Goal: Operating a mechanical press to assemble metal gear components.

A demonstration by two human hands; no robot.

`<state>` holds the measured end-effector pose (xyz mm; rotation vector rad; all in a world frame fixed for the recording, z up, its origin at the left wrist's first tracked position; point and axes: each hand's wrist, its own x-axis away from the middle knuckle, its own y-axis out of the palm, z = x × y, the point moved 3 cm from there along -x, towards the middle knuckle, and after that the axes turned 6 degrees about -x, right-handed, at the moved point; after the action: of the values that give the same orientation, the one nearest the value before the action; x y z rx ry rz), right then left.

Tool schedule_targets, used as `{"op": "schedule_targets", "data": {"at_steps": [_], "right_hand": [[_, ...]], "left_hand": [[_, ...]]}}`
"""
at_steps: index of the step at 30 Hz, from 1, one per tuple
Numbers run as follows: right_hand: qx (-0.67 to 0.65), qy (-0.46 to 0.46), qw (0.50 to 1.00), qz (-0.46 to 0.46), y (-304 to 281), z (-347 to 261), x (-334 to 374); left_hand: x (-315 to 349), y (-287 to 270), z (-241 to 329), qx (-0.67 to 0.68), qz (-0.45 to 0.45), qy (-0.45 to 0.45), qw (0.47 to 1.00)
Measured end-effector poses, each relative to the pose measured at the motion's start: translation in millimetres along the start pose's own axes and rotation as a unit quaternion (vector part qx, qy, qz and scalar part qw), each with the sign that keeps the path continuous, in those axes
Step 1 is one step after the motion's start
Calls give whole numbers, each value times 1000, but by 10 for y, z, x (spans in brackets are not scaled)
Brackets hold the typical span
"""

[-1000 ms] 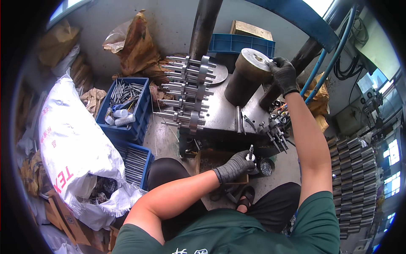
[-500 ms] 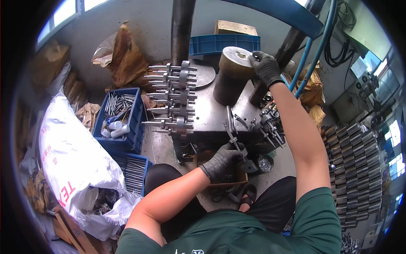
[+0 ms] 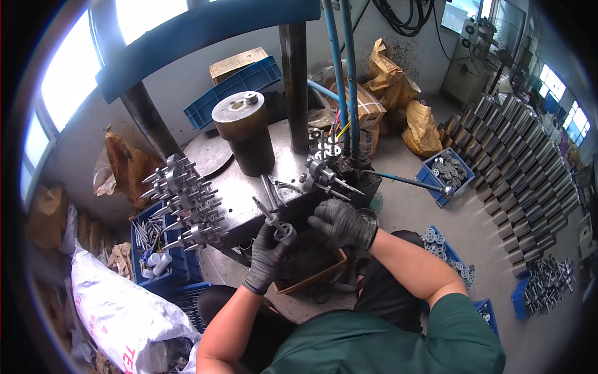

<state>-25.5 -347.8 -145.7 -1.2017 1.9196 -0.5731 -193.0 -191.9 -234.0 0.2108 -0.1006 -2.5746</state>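
My left hand, in a dark grey glove, is closed around a metal shaft with a round holed flange. The shaft's thin end points up and away, over the front edge of the steel press table. My gloved right hand hovers right of it with fingers curled together; whether anything is inside is hidden. Just beyond that hand lie a few flanged shafts on the table's right part. A thick steel cylinder stands upright behind, with a small metal ring on top.
Several flanged shafts are stacked at the table's left. Curved metal bars lie mid-table. Blue press columns and hoses rise behind. Blue bins of parts, a white sack and stacked metal tubes surround me.
My view has turned right. My right hand has left the cylinder's top and come down near the right-hand shafts; a small ring now shows there. My left hand still holds the shaft, now more upright.
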Motion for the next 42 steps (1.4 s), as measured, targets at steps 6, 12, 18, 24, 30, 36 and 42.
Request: {"op": "schedule_targets", "data": {"at_steps": [6, 12, 18, 24, 30, 36, 42], "right_hand": [[-1, -1, 982, -191, 161, -56, 270], [-25, 78, 950, -300, 162, -211, 294], [17, -8, 928, -372, 254, -186, 194], [22, -53, 928, -368, 335, -48, 363], [52, -40, 927, -368, 159, -149, 523], [54, -51, 941, -331, -138, -217, 579], [51, -96, 990, -88, -1192, -559, 512]], "left_hand": [[-391, 42, 796, -98, 60, 191, 975], [-1629, -73, 1907, -133, 116, 259, 950], [-2890, -467, 2045, -155, 161, 294, 929], [-3264, -435, 1890, -130, 141, 232, 954], [-3187, -354, 1928, -127, 102, 233, 959], [-3158, -327, 1947, -118, 95, 181, 972], [-3052, -210, 1989, -135, 97, 171, 971]]}}
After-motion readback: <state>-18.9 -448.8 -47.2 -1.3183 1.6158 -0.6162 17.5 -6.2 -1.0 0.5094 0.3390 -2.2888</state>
